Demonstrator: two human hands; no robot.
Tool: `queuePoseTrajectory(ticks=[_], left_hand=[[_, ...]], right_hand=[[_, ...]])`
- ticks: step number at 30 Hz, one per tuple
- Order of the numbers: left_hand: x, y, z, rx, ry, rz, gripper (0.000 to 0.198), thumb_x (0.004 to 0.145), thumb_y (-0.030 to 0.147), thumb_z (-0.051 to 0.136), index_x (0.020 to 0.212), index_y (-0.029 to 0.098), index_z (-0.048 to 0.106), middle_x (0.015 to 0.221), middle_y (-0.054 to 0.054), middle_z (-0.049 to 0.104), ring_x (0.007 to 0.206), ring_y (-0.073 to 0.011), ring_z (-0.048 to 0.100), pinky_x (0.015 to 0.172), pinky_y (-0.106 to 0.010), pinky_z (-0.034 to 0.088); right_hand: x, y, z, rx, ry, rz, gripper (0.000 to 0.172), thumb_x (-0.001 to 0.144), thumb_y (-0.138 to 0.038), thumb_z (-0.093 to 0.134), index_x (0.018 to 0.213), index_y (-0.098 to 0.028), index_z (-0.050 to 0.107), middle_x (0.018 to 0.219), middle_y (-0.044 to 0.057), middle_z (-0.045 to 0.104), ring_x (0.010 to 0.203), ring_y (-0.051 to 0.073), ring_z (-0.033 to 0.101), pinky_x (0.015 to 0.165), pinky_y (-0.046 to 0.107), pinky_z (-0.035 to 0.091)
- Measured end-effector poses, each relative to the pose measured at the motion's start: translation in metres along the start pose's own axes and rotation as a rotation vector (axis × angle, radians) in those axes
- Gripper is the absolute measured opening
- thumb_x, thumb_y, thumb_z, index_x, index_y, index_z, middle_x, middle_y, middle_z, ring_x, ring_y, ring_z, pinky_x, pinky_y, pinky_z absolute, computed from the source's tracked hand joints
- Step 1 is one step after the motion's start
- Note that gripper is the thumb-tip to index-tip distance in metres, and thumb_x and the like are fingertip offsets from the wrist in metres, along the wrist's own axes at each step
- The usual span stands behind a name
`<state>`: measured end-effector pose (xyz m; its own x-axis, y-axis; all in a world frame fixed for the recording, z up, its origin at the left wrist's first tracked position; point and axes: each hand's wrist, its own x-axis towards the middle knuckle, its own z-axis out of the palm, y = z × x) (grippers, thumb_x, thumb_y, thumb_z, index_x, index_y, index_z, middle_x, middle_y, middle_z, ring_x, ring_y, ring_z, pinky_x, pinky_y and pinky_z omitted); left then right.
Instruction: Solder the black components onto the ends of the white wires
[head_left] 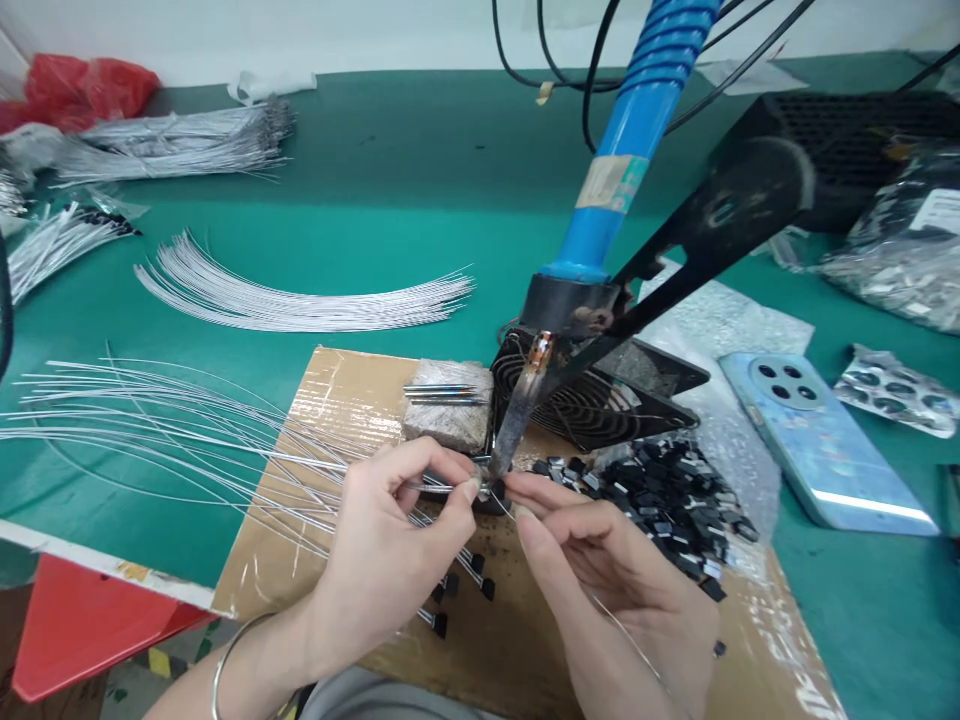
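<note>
My left hand (412,540) pinches the ends of thin white wires (300,465) just below the tip of a soldering iron (517,420) with a blue handle (626,150). Close beside it on the right, my right hand (607,580) holds a thin solder wire (626,640) between thumb and fingers, its end near the iron tip. A small black connector (496,490) sits between my fingertips under the tip, partly hidden. Several wires with black connectors (439,625) on their ends lie under my left hand.
A cardboard sheet (300,555) carries a grey block (448,425), a black fan (585,400) and a pile of black connectors (660,490). A blue phone (832,440) lies right. Wire bundles (300,310) rest behind. The iron's black bracket (720,220) leans over from the right.
</note>
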<state>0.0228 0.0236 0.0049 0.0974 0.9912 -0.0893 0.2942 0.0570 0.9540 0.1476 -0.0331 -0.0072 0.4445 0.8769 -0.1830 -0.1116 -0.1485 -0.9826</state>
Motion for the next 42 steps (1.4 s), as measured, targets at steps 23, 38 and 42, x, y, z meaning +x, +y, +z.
queuePoseTrajectory(ticks=[23,38,42], left_hand=[[-0.001,-0.001,0.000,0.084,-0.021,0.000,0.014,0.082,0.014,0.062,0.069,0.019,0.066,0.079,-0.004,0.076,0.075,-0.0197,0.068,0.065,-0.031,0.048],[-0.004,-0.001,0.000,0.130,-0.003,0.036,0.015,0.082,0.013,0.060,0.070,0.020,0.067,0.080,-0.003,0.077,0.077,-0.0210,0.069,0.067,-0.033,0.049],[-0.004,-0.002,0.000,0.144,-0.015,0.026,0.015,0.082,0.013,0.061,0.070,0.020,0.067,0.080,-0.003,0.076,0.078,-0.0209,0.069,0.065,-0.032,0.049]], right_hand=[[-0.002,0.009,0.001,-0.036,0.029,-0.084,0.021,0.087,-0.028,0.074,0.070,-0.021,0.065,0.110,0.008,0.079,0.100,0.016,0.075,0.089,0.018,0.057],[-0.003,0.010,0.004,-0.099,0.085,-0.170,0.020,0.086,-0.028,0.076,0.069,-0.020,0.066,0.105,0.008,0.080,0.090,0.017,0.077,0.080,0.019,0.059],[-0.003,0.010,0.003,-0.122,0.071,-0.164,0.020,0.086,-0.029,0.075,0.070,-0.021,0.066,0.106,0.007,0.080,0.087,0.015,0.077,0.080,0.015,0.057]])
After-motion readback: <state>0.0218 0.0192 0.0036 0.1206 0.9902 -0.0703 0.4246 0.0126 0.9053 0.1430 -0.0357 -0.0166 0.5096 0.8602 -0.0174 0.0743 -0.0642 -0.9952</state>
